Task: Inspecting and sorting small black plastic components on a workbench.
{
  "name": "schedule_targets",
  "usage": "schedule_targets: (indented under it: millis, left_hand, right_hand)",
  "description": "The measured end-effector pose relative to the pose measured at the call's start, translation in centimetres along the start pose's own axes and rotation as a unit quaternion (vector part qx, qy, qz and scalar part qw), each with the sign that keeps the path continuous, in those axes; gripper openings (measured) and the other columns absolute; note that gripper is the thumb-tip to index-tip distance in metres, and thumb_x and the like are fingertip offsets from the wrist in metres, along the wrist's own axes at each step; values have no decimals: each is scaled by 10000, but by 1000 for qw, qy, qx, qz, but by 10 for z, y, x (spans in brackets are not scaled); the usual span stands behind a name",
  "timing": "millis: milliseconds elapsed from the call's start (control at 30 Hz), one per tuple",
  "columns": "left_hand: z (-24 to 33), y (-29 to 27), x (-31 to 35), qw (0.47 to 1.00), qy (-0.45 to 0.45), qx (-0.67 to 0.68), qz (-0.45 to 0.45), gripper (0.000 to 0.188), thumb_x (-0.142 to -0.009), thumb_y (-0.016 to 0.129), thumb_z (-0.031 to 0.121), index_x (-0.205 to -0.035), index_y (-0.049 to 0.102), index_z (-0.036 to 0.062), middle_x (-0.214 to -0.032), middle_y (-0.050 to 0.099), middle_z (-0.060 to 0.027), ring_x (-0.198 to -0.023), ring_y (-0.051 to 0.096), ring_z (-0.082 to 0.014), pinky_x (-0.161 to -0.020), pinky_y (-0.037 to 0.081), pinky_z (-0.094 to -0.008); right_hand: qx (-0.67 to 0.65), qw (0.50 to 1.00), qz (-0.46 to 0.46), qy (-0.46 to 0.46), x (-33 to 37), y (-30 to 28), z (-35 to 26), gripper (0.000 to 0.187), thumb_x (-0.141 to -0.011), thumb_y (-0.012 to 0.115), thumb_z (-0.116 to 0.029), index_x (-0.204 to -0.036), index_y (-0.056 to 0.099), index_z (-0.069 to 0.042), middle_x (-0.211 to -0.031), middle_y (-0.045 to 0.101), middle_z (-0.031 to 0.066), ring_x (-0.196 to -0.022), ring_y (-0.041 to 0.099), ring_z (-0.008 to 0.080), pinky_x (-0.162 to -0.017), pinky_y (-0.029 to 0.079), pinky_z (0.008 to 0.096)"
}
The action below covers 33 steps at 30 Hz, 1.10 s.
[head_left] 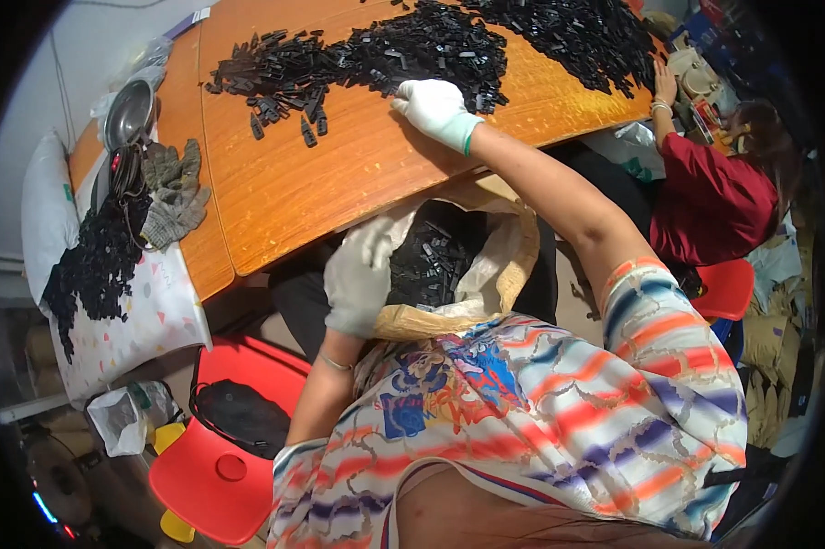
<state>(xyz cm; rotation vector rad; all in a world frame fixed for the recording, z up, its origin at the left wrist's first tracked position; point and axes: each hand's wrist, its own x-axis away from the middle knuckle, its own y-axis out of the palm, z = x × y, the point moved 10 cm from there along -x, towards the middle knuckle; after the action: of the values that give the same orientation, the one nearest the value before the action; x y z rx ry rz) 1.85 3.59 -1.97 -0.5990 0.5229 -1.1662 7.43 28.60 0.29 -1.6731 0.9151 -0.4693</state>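
My right hand (433,108), in a white glove with a green cuff, is closed at the near edge of a pile of small black plastic parts (412,50) on the table. What its fingers hold is hidden. My left hand (358,279), in a pale glove, is at the left rim of an open sack (515,265) on my lap. Its fingers are bent, slightly blurred, and I cannot make out what is in them. More black parts (431,256) lie inside the sack. A few loose parts (308,133) lie apart from the pile on the wood.
The orange wooden table (289,201) ends just in front of me. At left are a metal bowl (130,115), grey work gloves (173,192) and a heap of black pieces (101,261). A red chair (220,467) stands beside me. At right, a co-worker's hand (665,84) touches another pile.
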Motion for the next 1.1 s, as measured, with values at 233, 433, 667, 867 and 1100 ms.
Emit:
schedule_targets:
  millis: [233, 433, 667, 867, 1100]
  left_hand:
    - [-38, -76, -113, 973, -27, -165, 156, 295, -880, 578, 227, -1146, 587, 100, -1030, 652, -136, -935, 623, -329, -803, 482, -414]
    - [-58, -77, -163, 958, -149, -221, 108, 329, -868, 620, 336, -1018, 617, 43, -979, 658, -181, -923, 624, -354, -769, 482, -445]
    - [-58, -75, -163, 967, -117, -199, 105, 255, -851, 634, 257, -955, 615, 24, -967, 649, -180, -879, 621, -357, -753, 486, -441]
    - [-56, -74, -143, 964, -62, -214, 142, 233, -835, 649, 170, -1000, 575, 24, -1009, 624, -186, -882, 611, -355, -733, 486, -448]
    - [-82, -54, -115, 926, -89, 347, 121, 236, -948, 497, 159, -1141, 503, 23, -831, 535, -35, -687, 534, -119, -595, 457, -256]
  right_hand:
    - [14, 1000, 13, -19, -14, 9, -1, 235, -806, 613, -316, -863, 646, -90, -822, 664, 163, -792, 638, 346, -707, 494, 415]
    - [-49, 996, -26, -76, 3, 15, -14, 141, -772, 647, -188, -819, 640, -55, -803, 673, 120, -811, 648, 308, -723, 507, 386]
    - [-167, 975, -136, -64, 30, 18, -31, 189, -743, 679, -172, -867, 692, -30, -816, 695, 130, -766, 672, 241, -718, 511, 321]
    - [-269, 946, -177, -51, 42, 11, -50, 142, -744, 681, -155, -760, 642, -20, -694, 671, 88, -629, 641, 164, -600, 492, 293]
    - [-362, 908, -208, 32, 56, 0, -79, 203, -816, 678, -233, -830, 654, -31, -721, 670, 31, -592, 592, 85, -562, 473, 254]
